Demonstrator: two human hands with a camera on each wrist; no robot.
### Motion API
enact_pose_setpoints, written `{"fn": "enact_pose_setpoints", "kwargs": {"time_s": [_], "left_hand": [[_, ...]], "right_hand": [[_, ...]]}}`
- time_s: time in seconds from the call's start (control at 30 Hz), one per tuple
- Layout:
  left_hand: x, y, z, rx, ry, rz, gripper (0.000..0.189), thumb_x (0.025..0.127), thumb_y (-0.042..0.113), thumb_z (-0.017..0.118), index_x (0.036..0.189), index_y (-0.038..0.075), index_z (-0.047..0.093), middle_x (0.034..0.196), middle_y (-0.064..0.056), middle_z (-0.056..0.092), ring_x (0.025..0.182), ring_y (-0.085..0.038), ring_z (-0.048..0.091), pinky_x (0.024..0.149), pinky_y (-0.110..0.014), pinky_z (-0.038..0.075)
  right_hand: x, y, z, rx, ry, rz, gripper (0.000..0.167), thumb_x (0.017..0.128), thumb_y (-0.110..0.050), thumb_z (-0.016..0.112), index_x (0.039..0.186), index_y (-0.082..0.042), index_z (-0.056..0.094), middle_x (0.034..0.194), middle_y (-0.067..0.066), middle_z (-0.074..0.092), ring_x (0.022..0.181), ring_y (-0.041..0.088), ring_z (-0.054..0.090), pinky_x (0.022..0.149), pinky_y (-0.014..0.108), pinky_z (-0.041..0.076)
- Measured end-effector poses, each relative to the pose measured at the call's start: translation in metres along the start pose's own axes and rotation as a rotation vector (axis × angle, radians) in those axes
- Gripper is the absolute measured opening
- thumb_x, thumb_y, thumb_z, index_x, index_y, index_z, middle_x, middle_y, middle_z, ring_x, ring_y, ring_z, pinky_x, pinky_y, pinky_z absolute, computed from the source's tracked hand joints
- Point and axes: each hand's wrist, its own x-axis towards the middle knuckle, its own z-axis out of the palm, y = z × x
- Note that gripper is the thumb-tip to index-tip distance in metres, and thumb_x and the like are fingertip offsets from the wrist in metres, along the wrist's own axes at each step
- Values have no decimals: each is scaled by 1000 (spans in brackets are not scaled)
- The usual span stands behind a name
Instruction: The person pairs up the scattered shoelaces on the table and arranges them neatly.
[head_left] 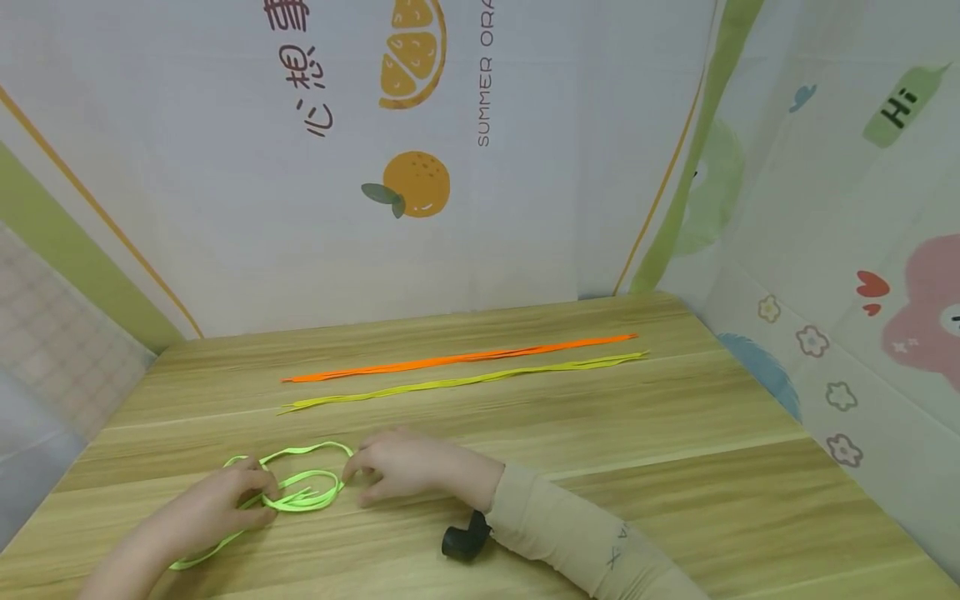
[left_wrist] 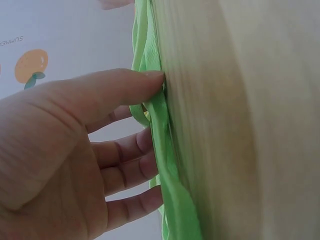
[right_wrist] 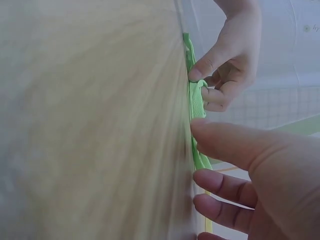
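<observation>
A neon green shoelace (head_left: 311, 503) lies in loose loops on the wooden table. My left hand (head_left: 225, 504) is over the left part of these loops, with the lace between its thumb and fingers. In the left wrist view, the thumb (left_wrist: 145, 86) presses on the green lace (left_wrist: 161, 117), and the fingertips meet it farther along. At the right end of the loops, my right hand (head_left: 408, 467) has its fingertips beside the lace. The right wrist view shows its thumb (right_wrist: 215, 137) and fingers apart, close to the green strand (right_wrist: 199, 155).
Farther back, an orange shoelace (head_left: 450, 360) and a yellow shoelace (head_left: 465, 381) lie stretched out side by side. A black object (head_left: 465, 540) is by the right sleeve (head_left: 570, 525). Printed cloth (head_left: 510, 242) hangs behind the wooden table (head_left: 600, 450) and along its right side.
</observation>
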Motion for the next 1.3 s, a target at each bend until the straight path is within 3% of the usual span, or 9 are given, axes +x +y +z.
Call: {"fn": "enact_pose_setpoints", "kwargs": {"time_s": [0.33, 0.57, 0.73, 0.93, 1.3], "left_hand": [[0, -1, 2, -10, 22, 60, 23, 78, 14, 78, 86, 27, 61, 87, 18, 44, 76, 1, 40, 61, -26, 39], [1, 1, -1, -50, -42, 4, 23, 78, 14, 77, 83, 26, 58, 86, 13, 44, 76, -1, 40, 63, -26, 40], [1, 2, -3, -96, -103, -52, 19, 80, 19, 76, 83, 23, 58, 84, 6, 43, 74, -3, 37, 61, -25, 35], [-1, 3, -2, -101, -92, -47, 22, 80, 27, 78, 81, 23, 56, 82, 7, 41, 71, -1, 38, 58, -24, 34], [0, 1, -1, -101, -78, -8, 19, 80, 12, 75, 81, 21, 57, 79, 8, 39, 69, -1, 35, 56, -23, 31]], "right_hand": [[2, -2, 1, -25, -16, 40, 38, 87, -40, 70, 124, -33, 62, 97, -19, 54, 87, -7, 47, 81, 22, 36], [4, -1, 4, -25, 3, 35, 13, 88, -37, 70, 96, -29, 63, 82, -18, 49, 78, -3, 43, 78, 23, 32], [4, 1, 5, -50, 13, 21, 14, 90, -35, 68, 82, -27, 59, 75, -15, 47, 73, 0, 41, 72, 20, 29], [3, 4, 5, -27, 15, 11, 11, 93, -32, 65, 86, -26, 59, 79, -16, 48, 76, -1, 43, 74, 19, 30], [-2, 12, -7, 94, -11, -12, 17, 100, -26, 54, 85, -17, 54, 78, -8, 46, 70, 4, 41, 62, 14, 33]]}}
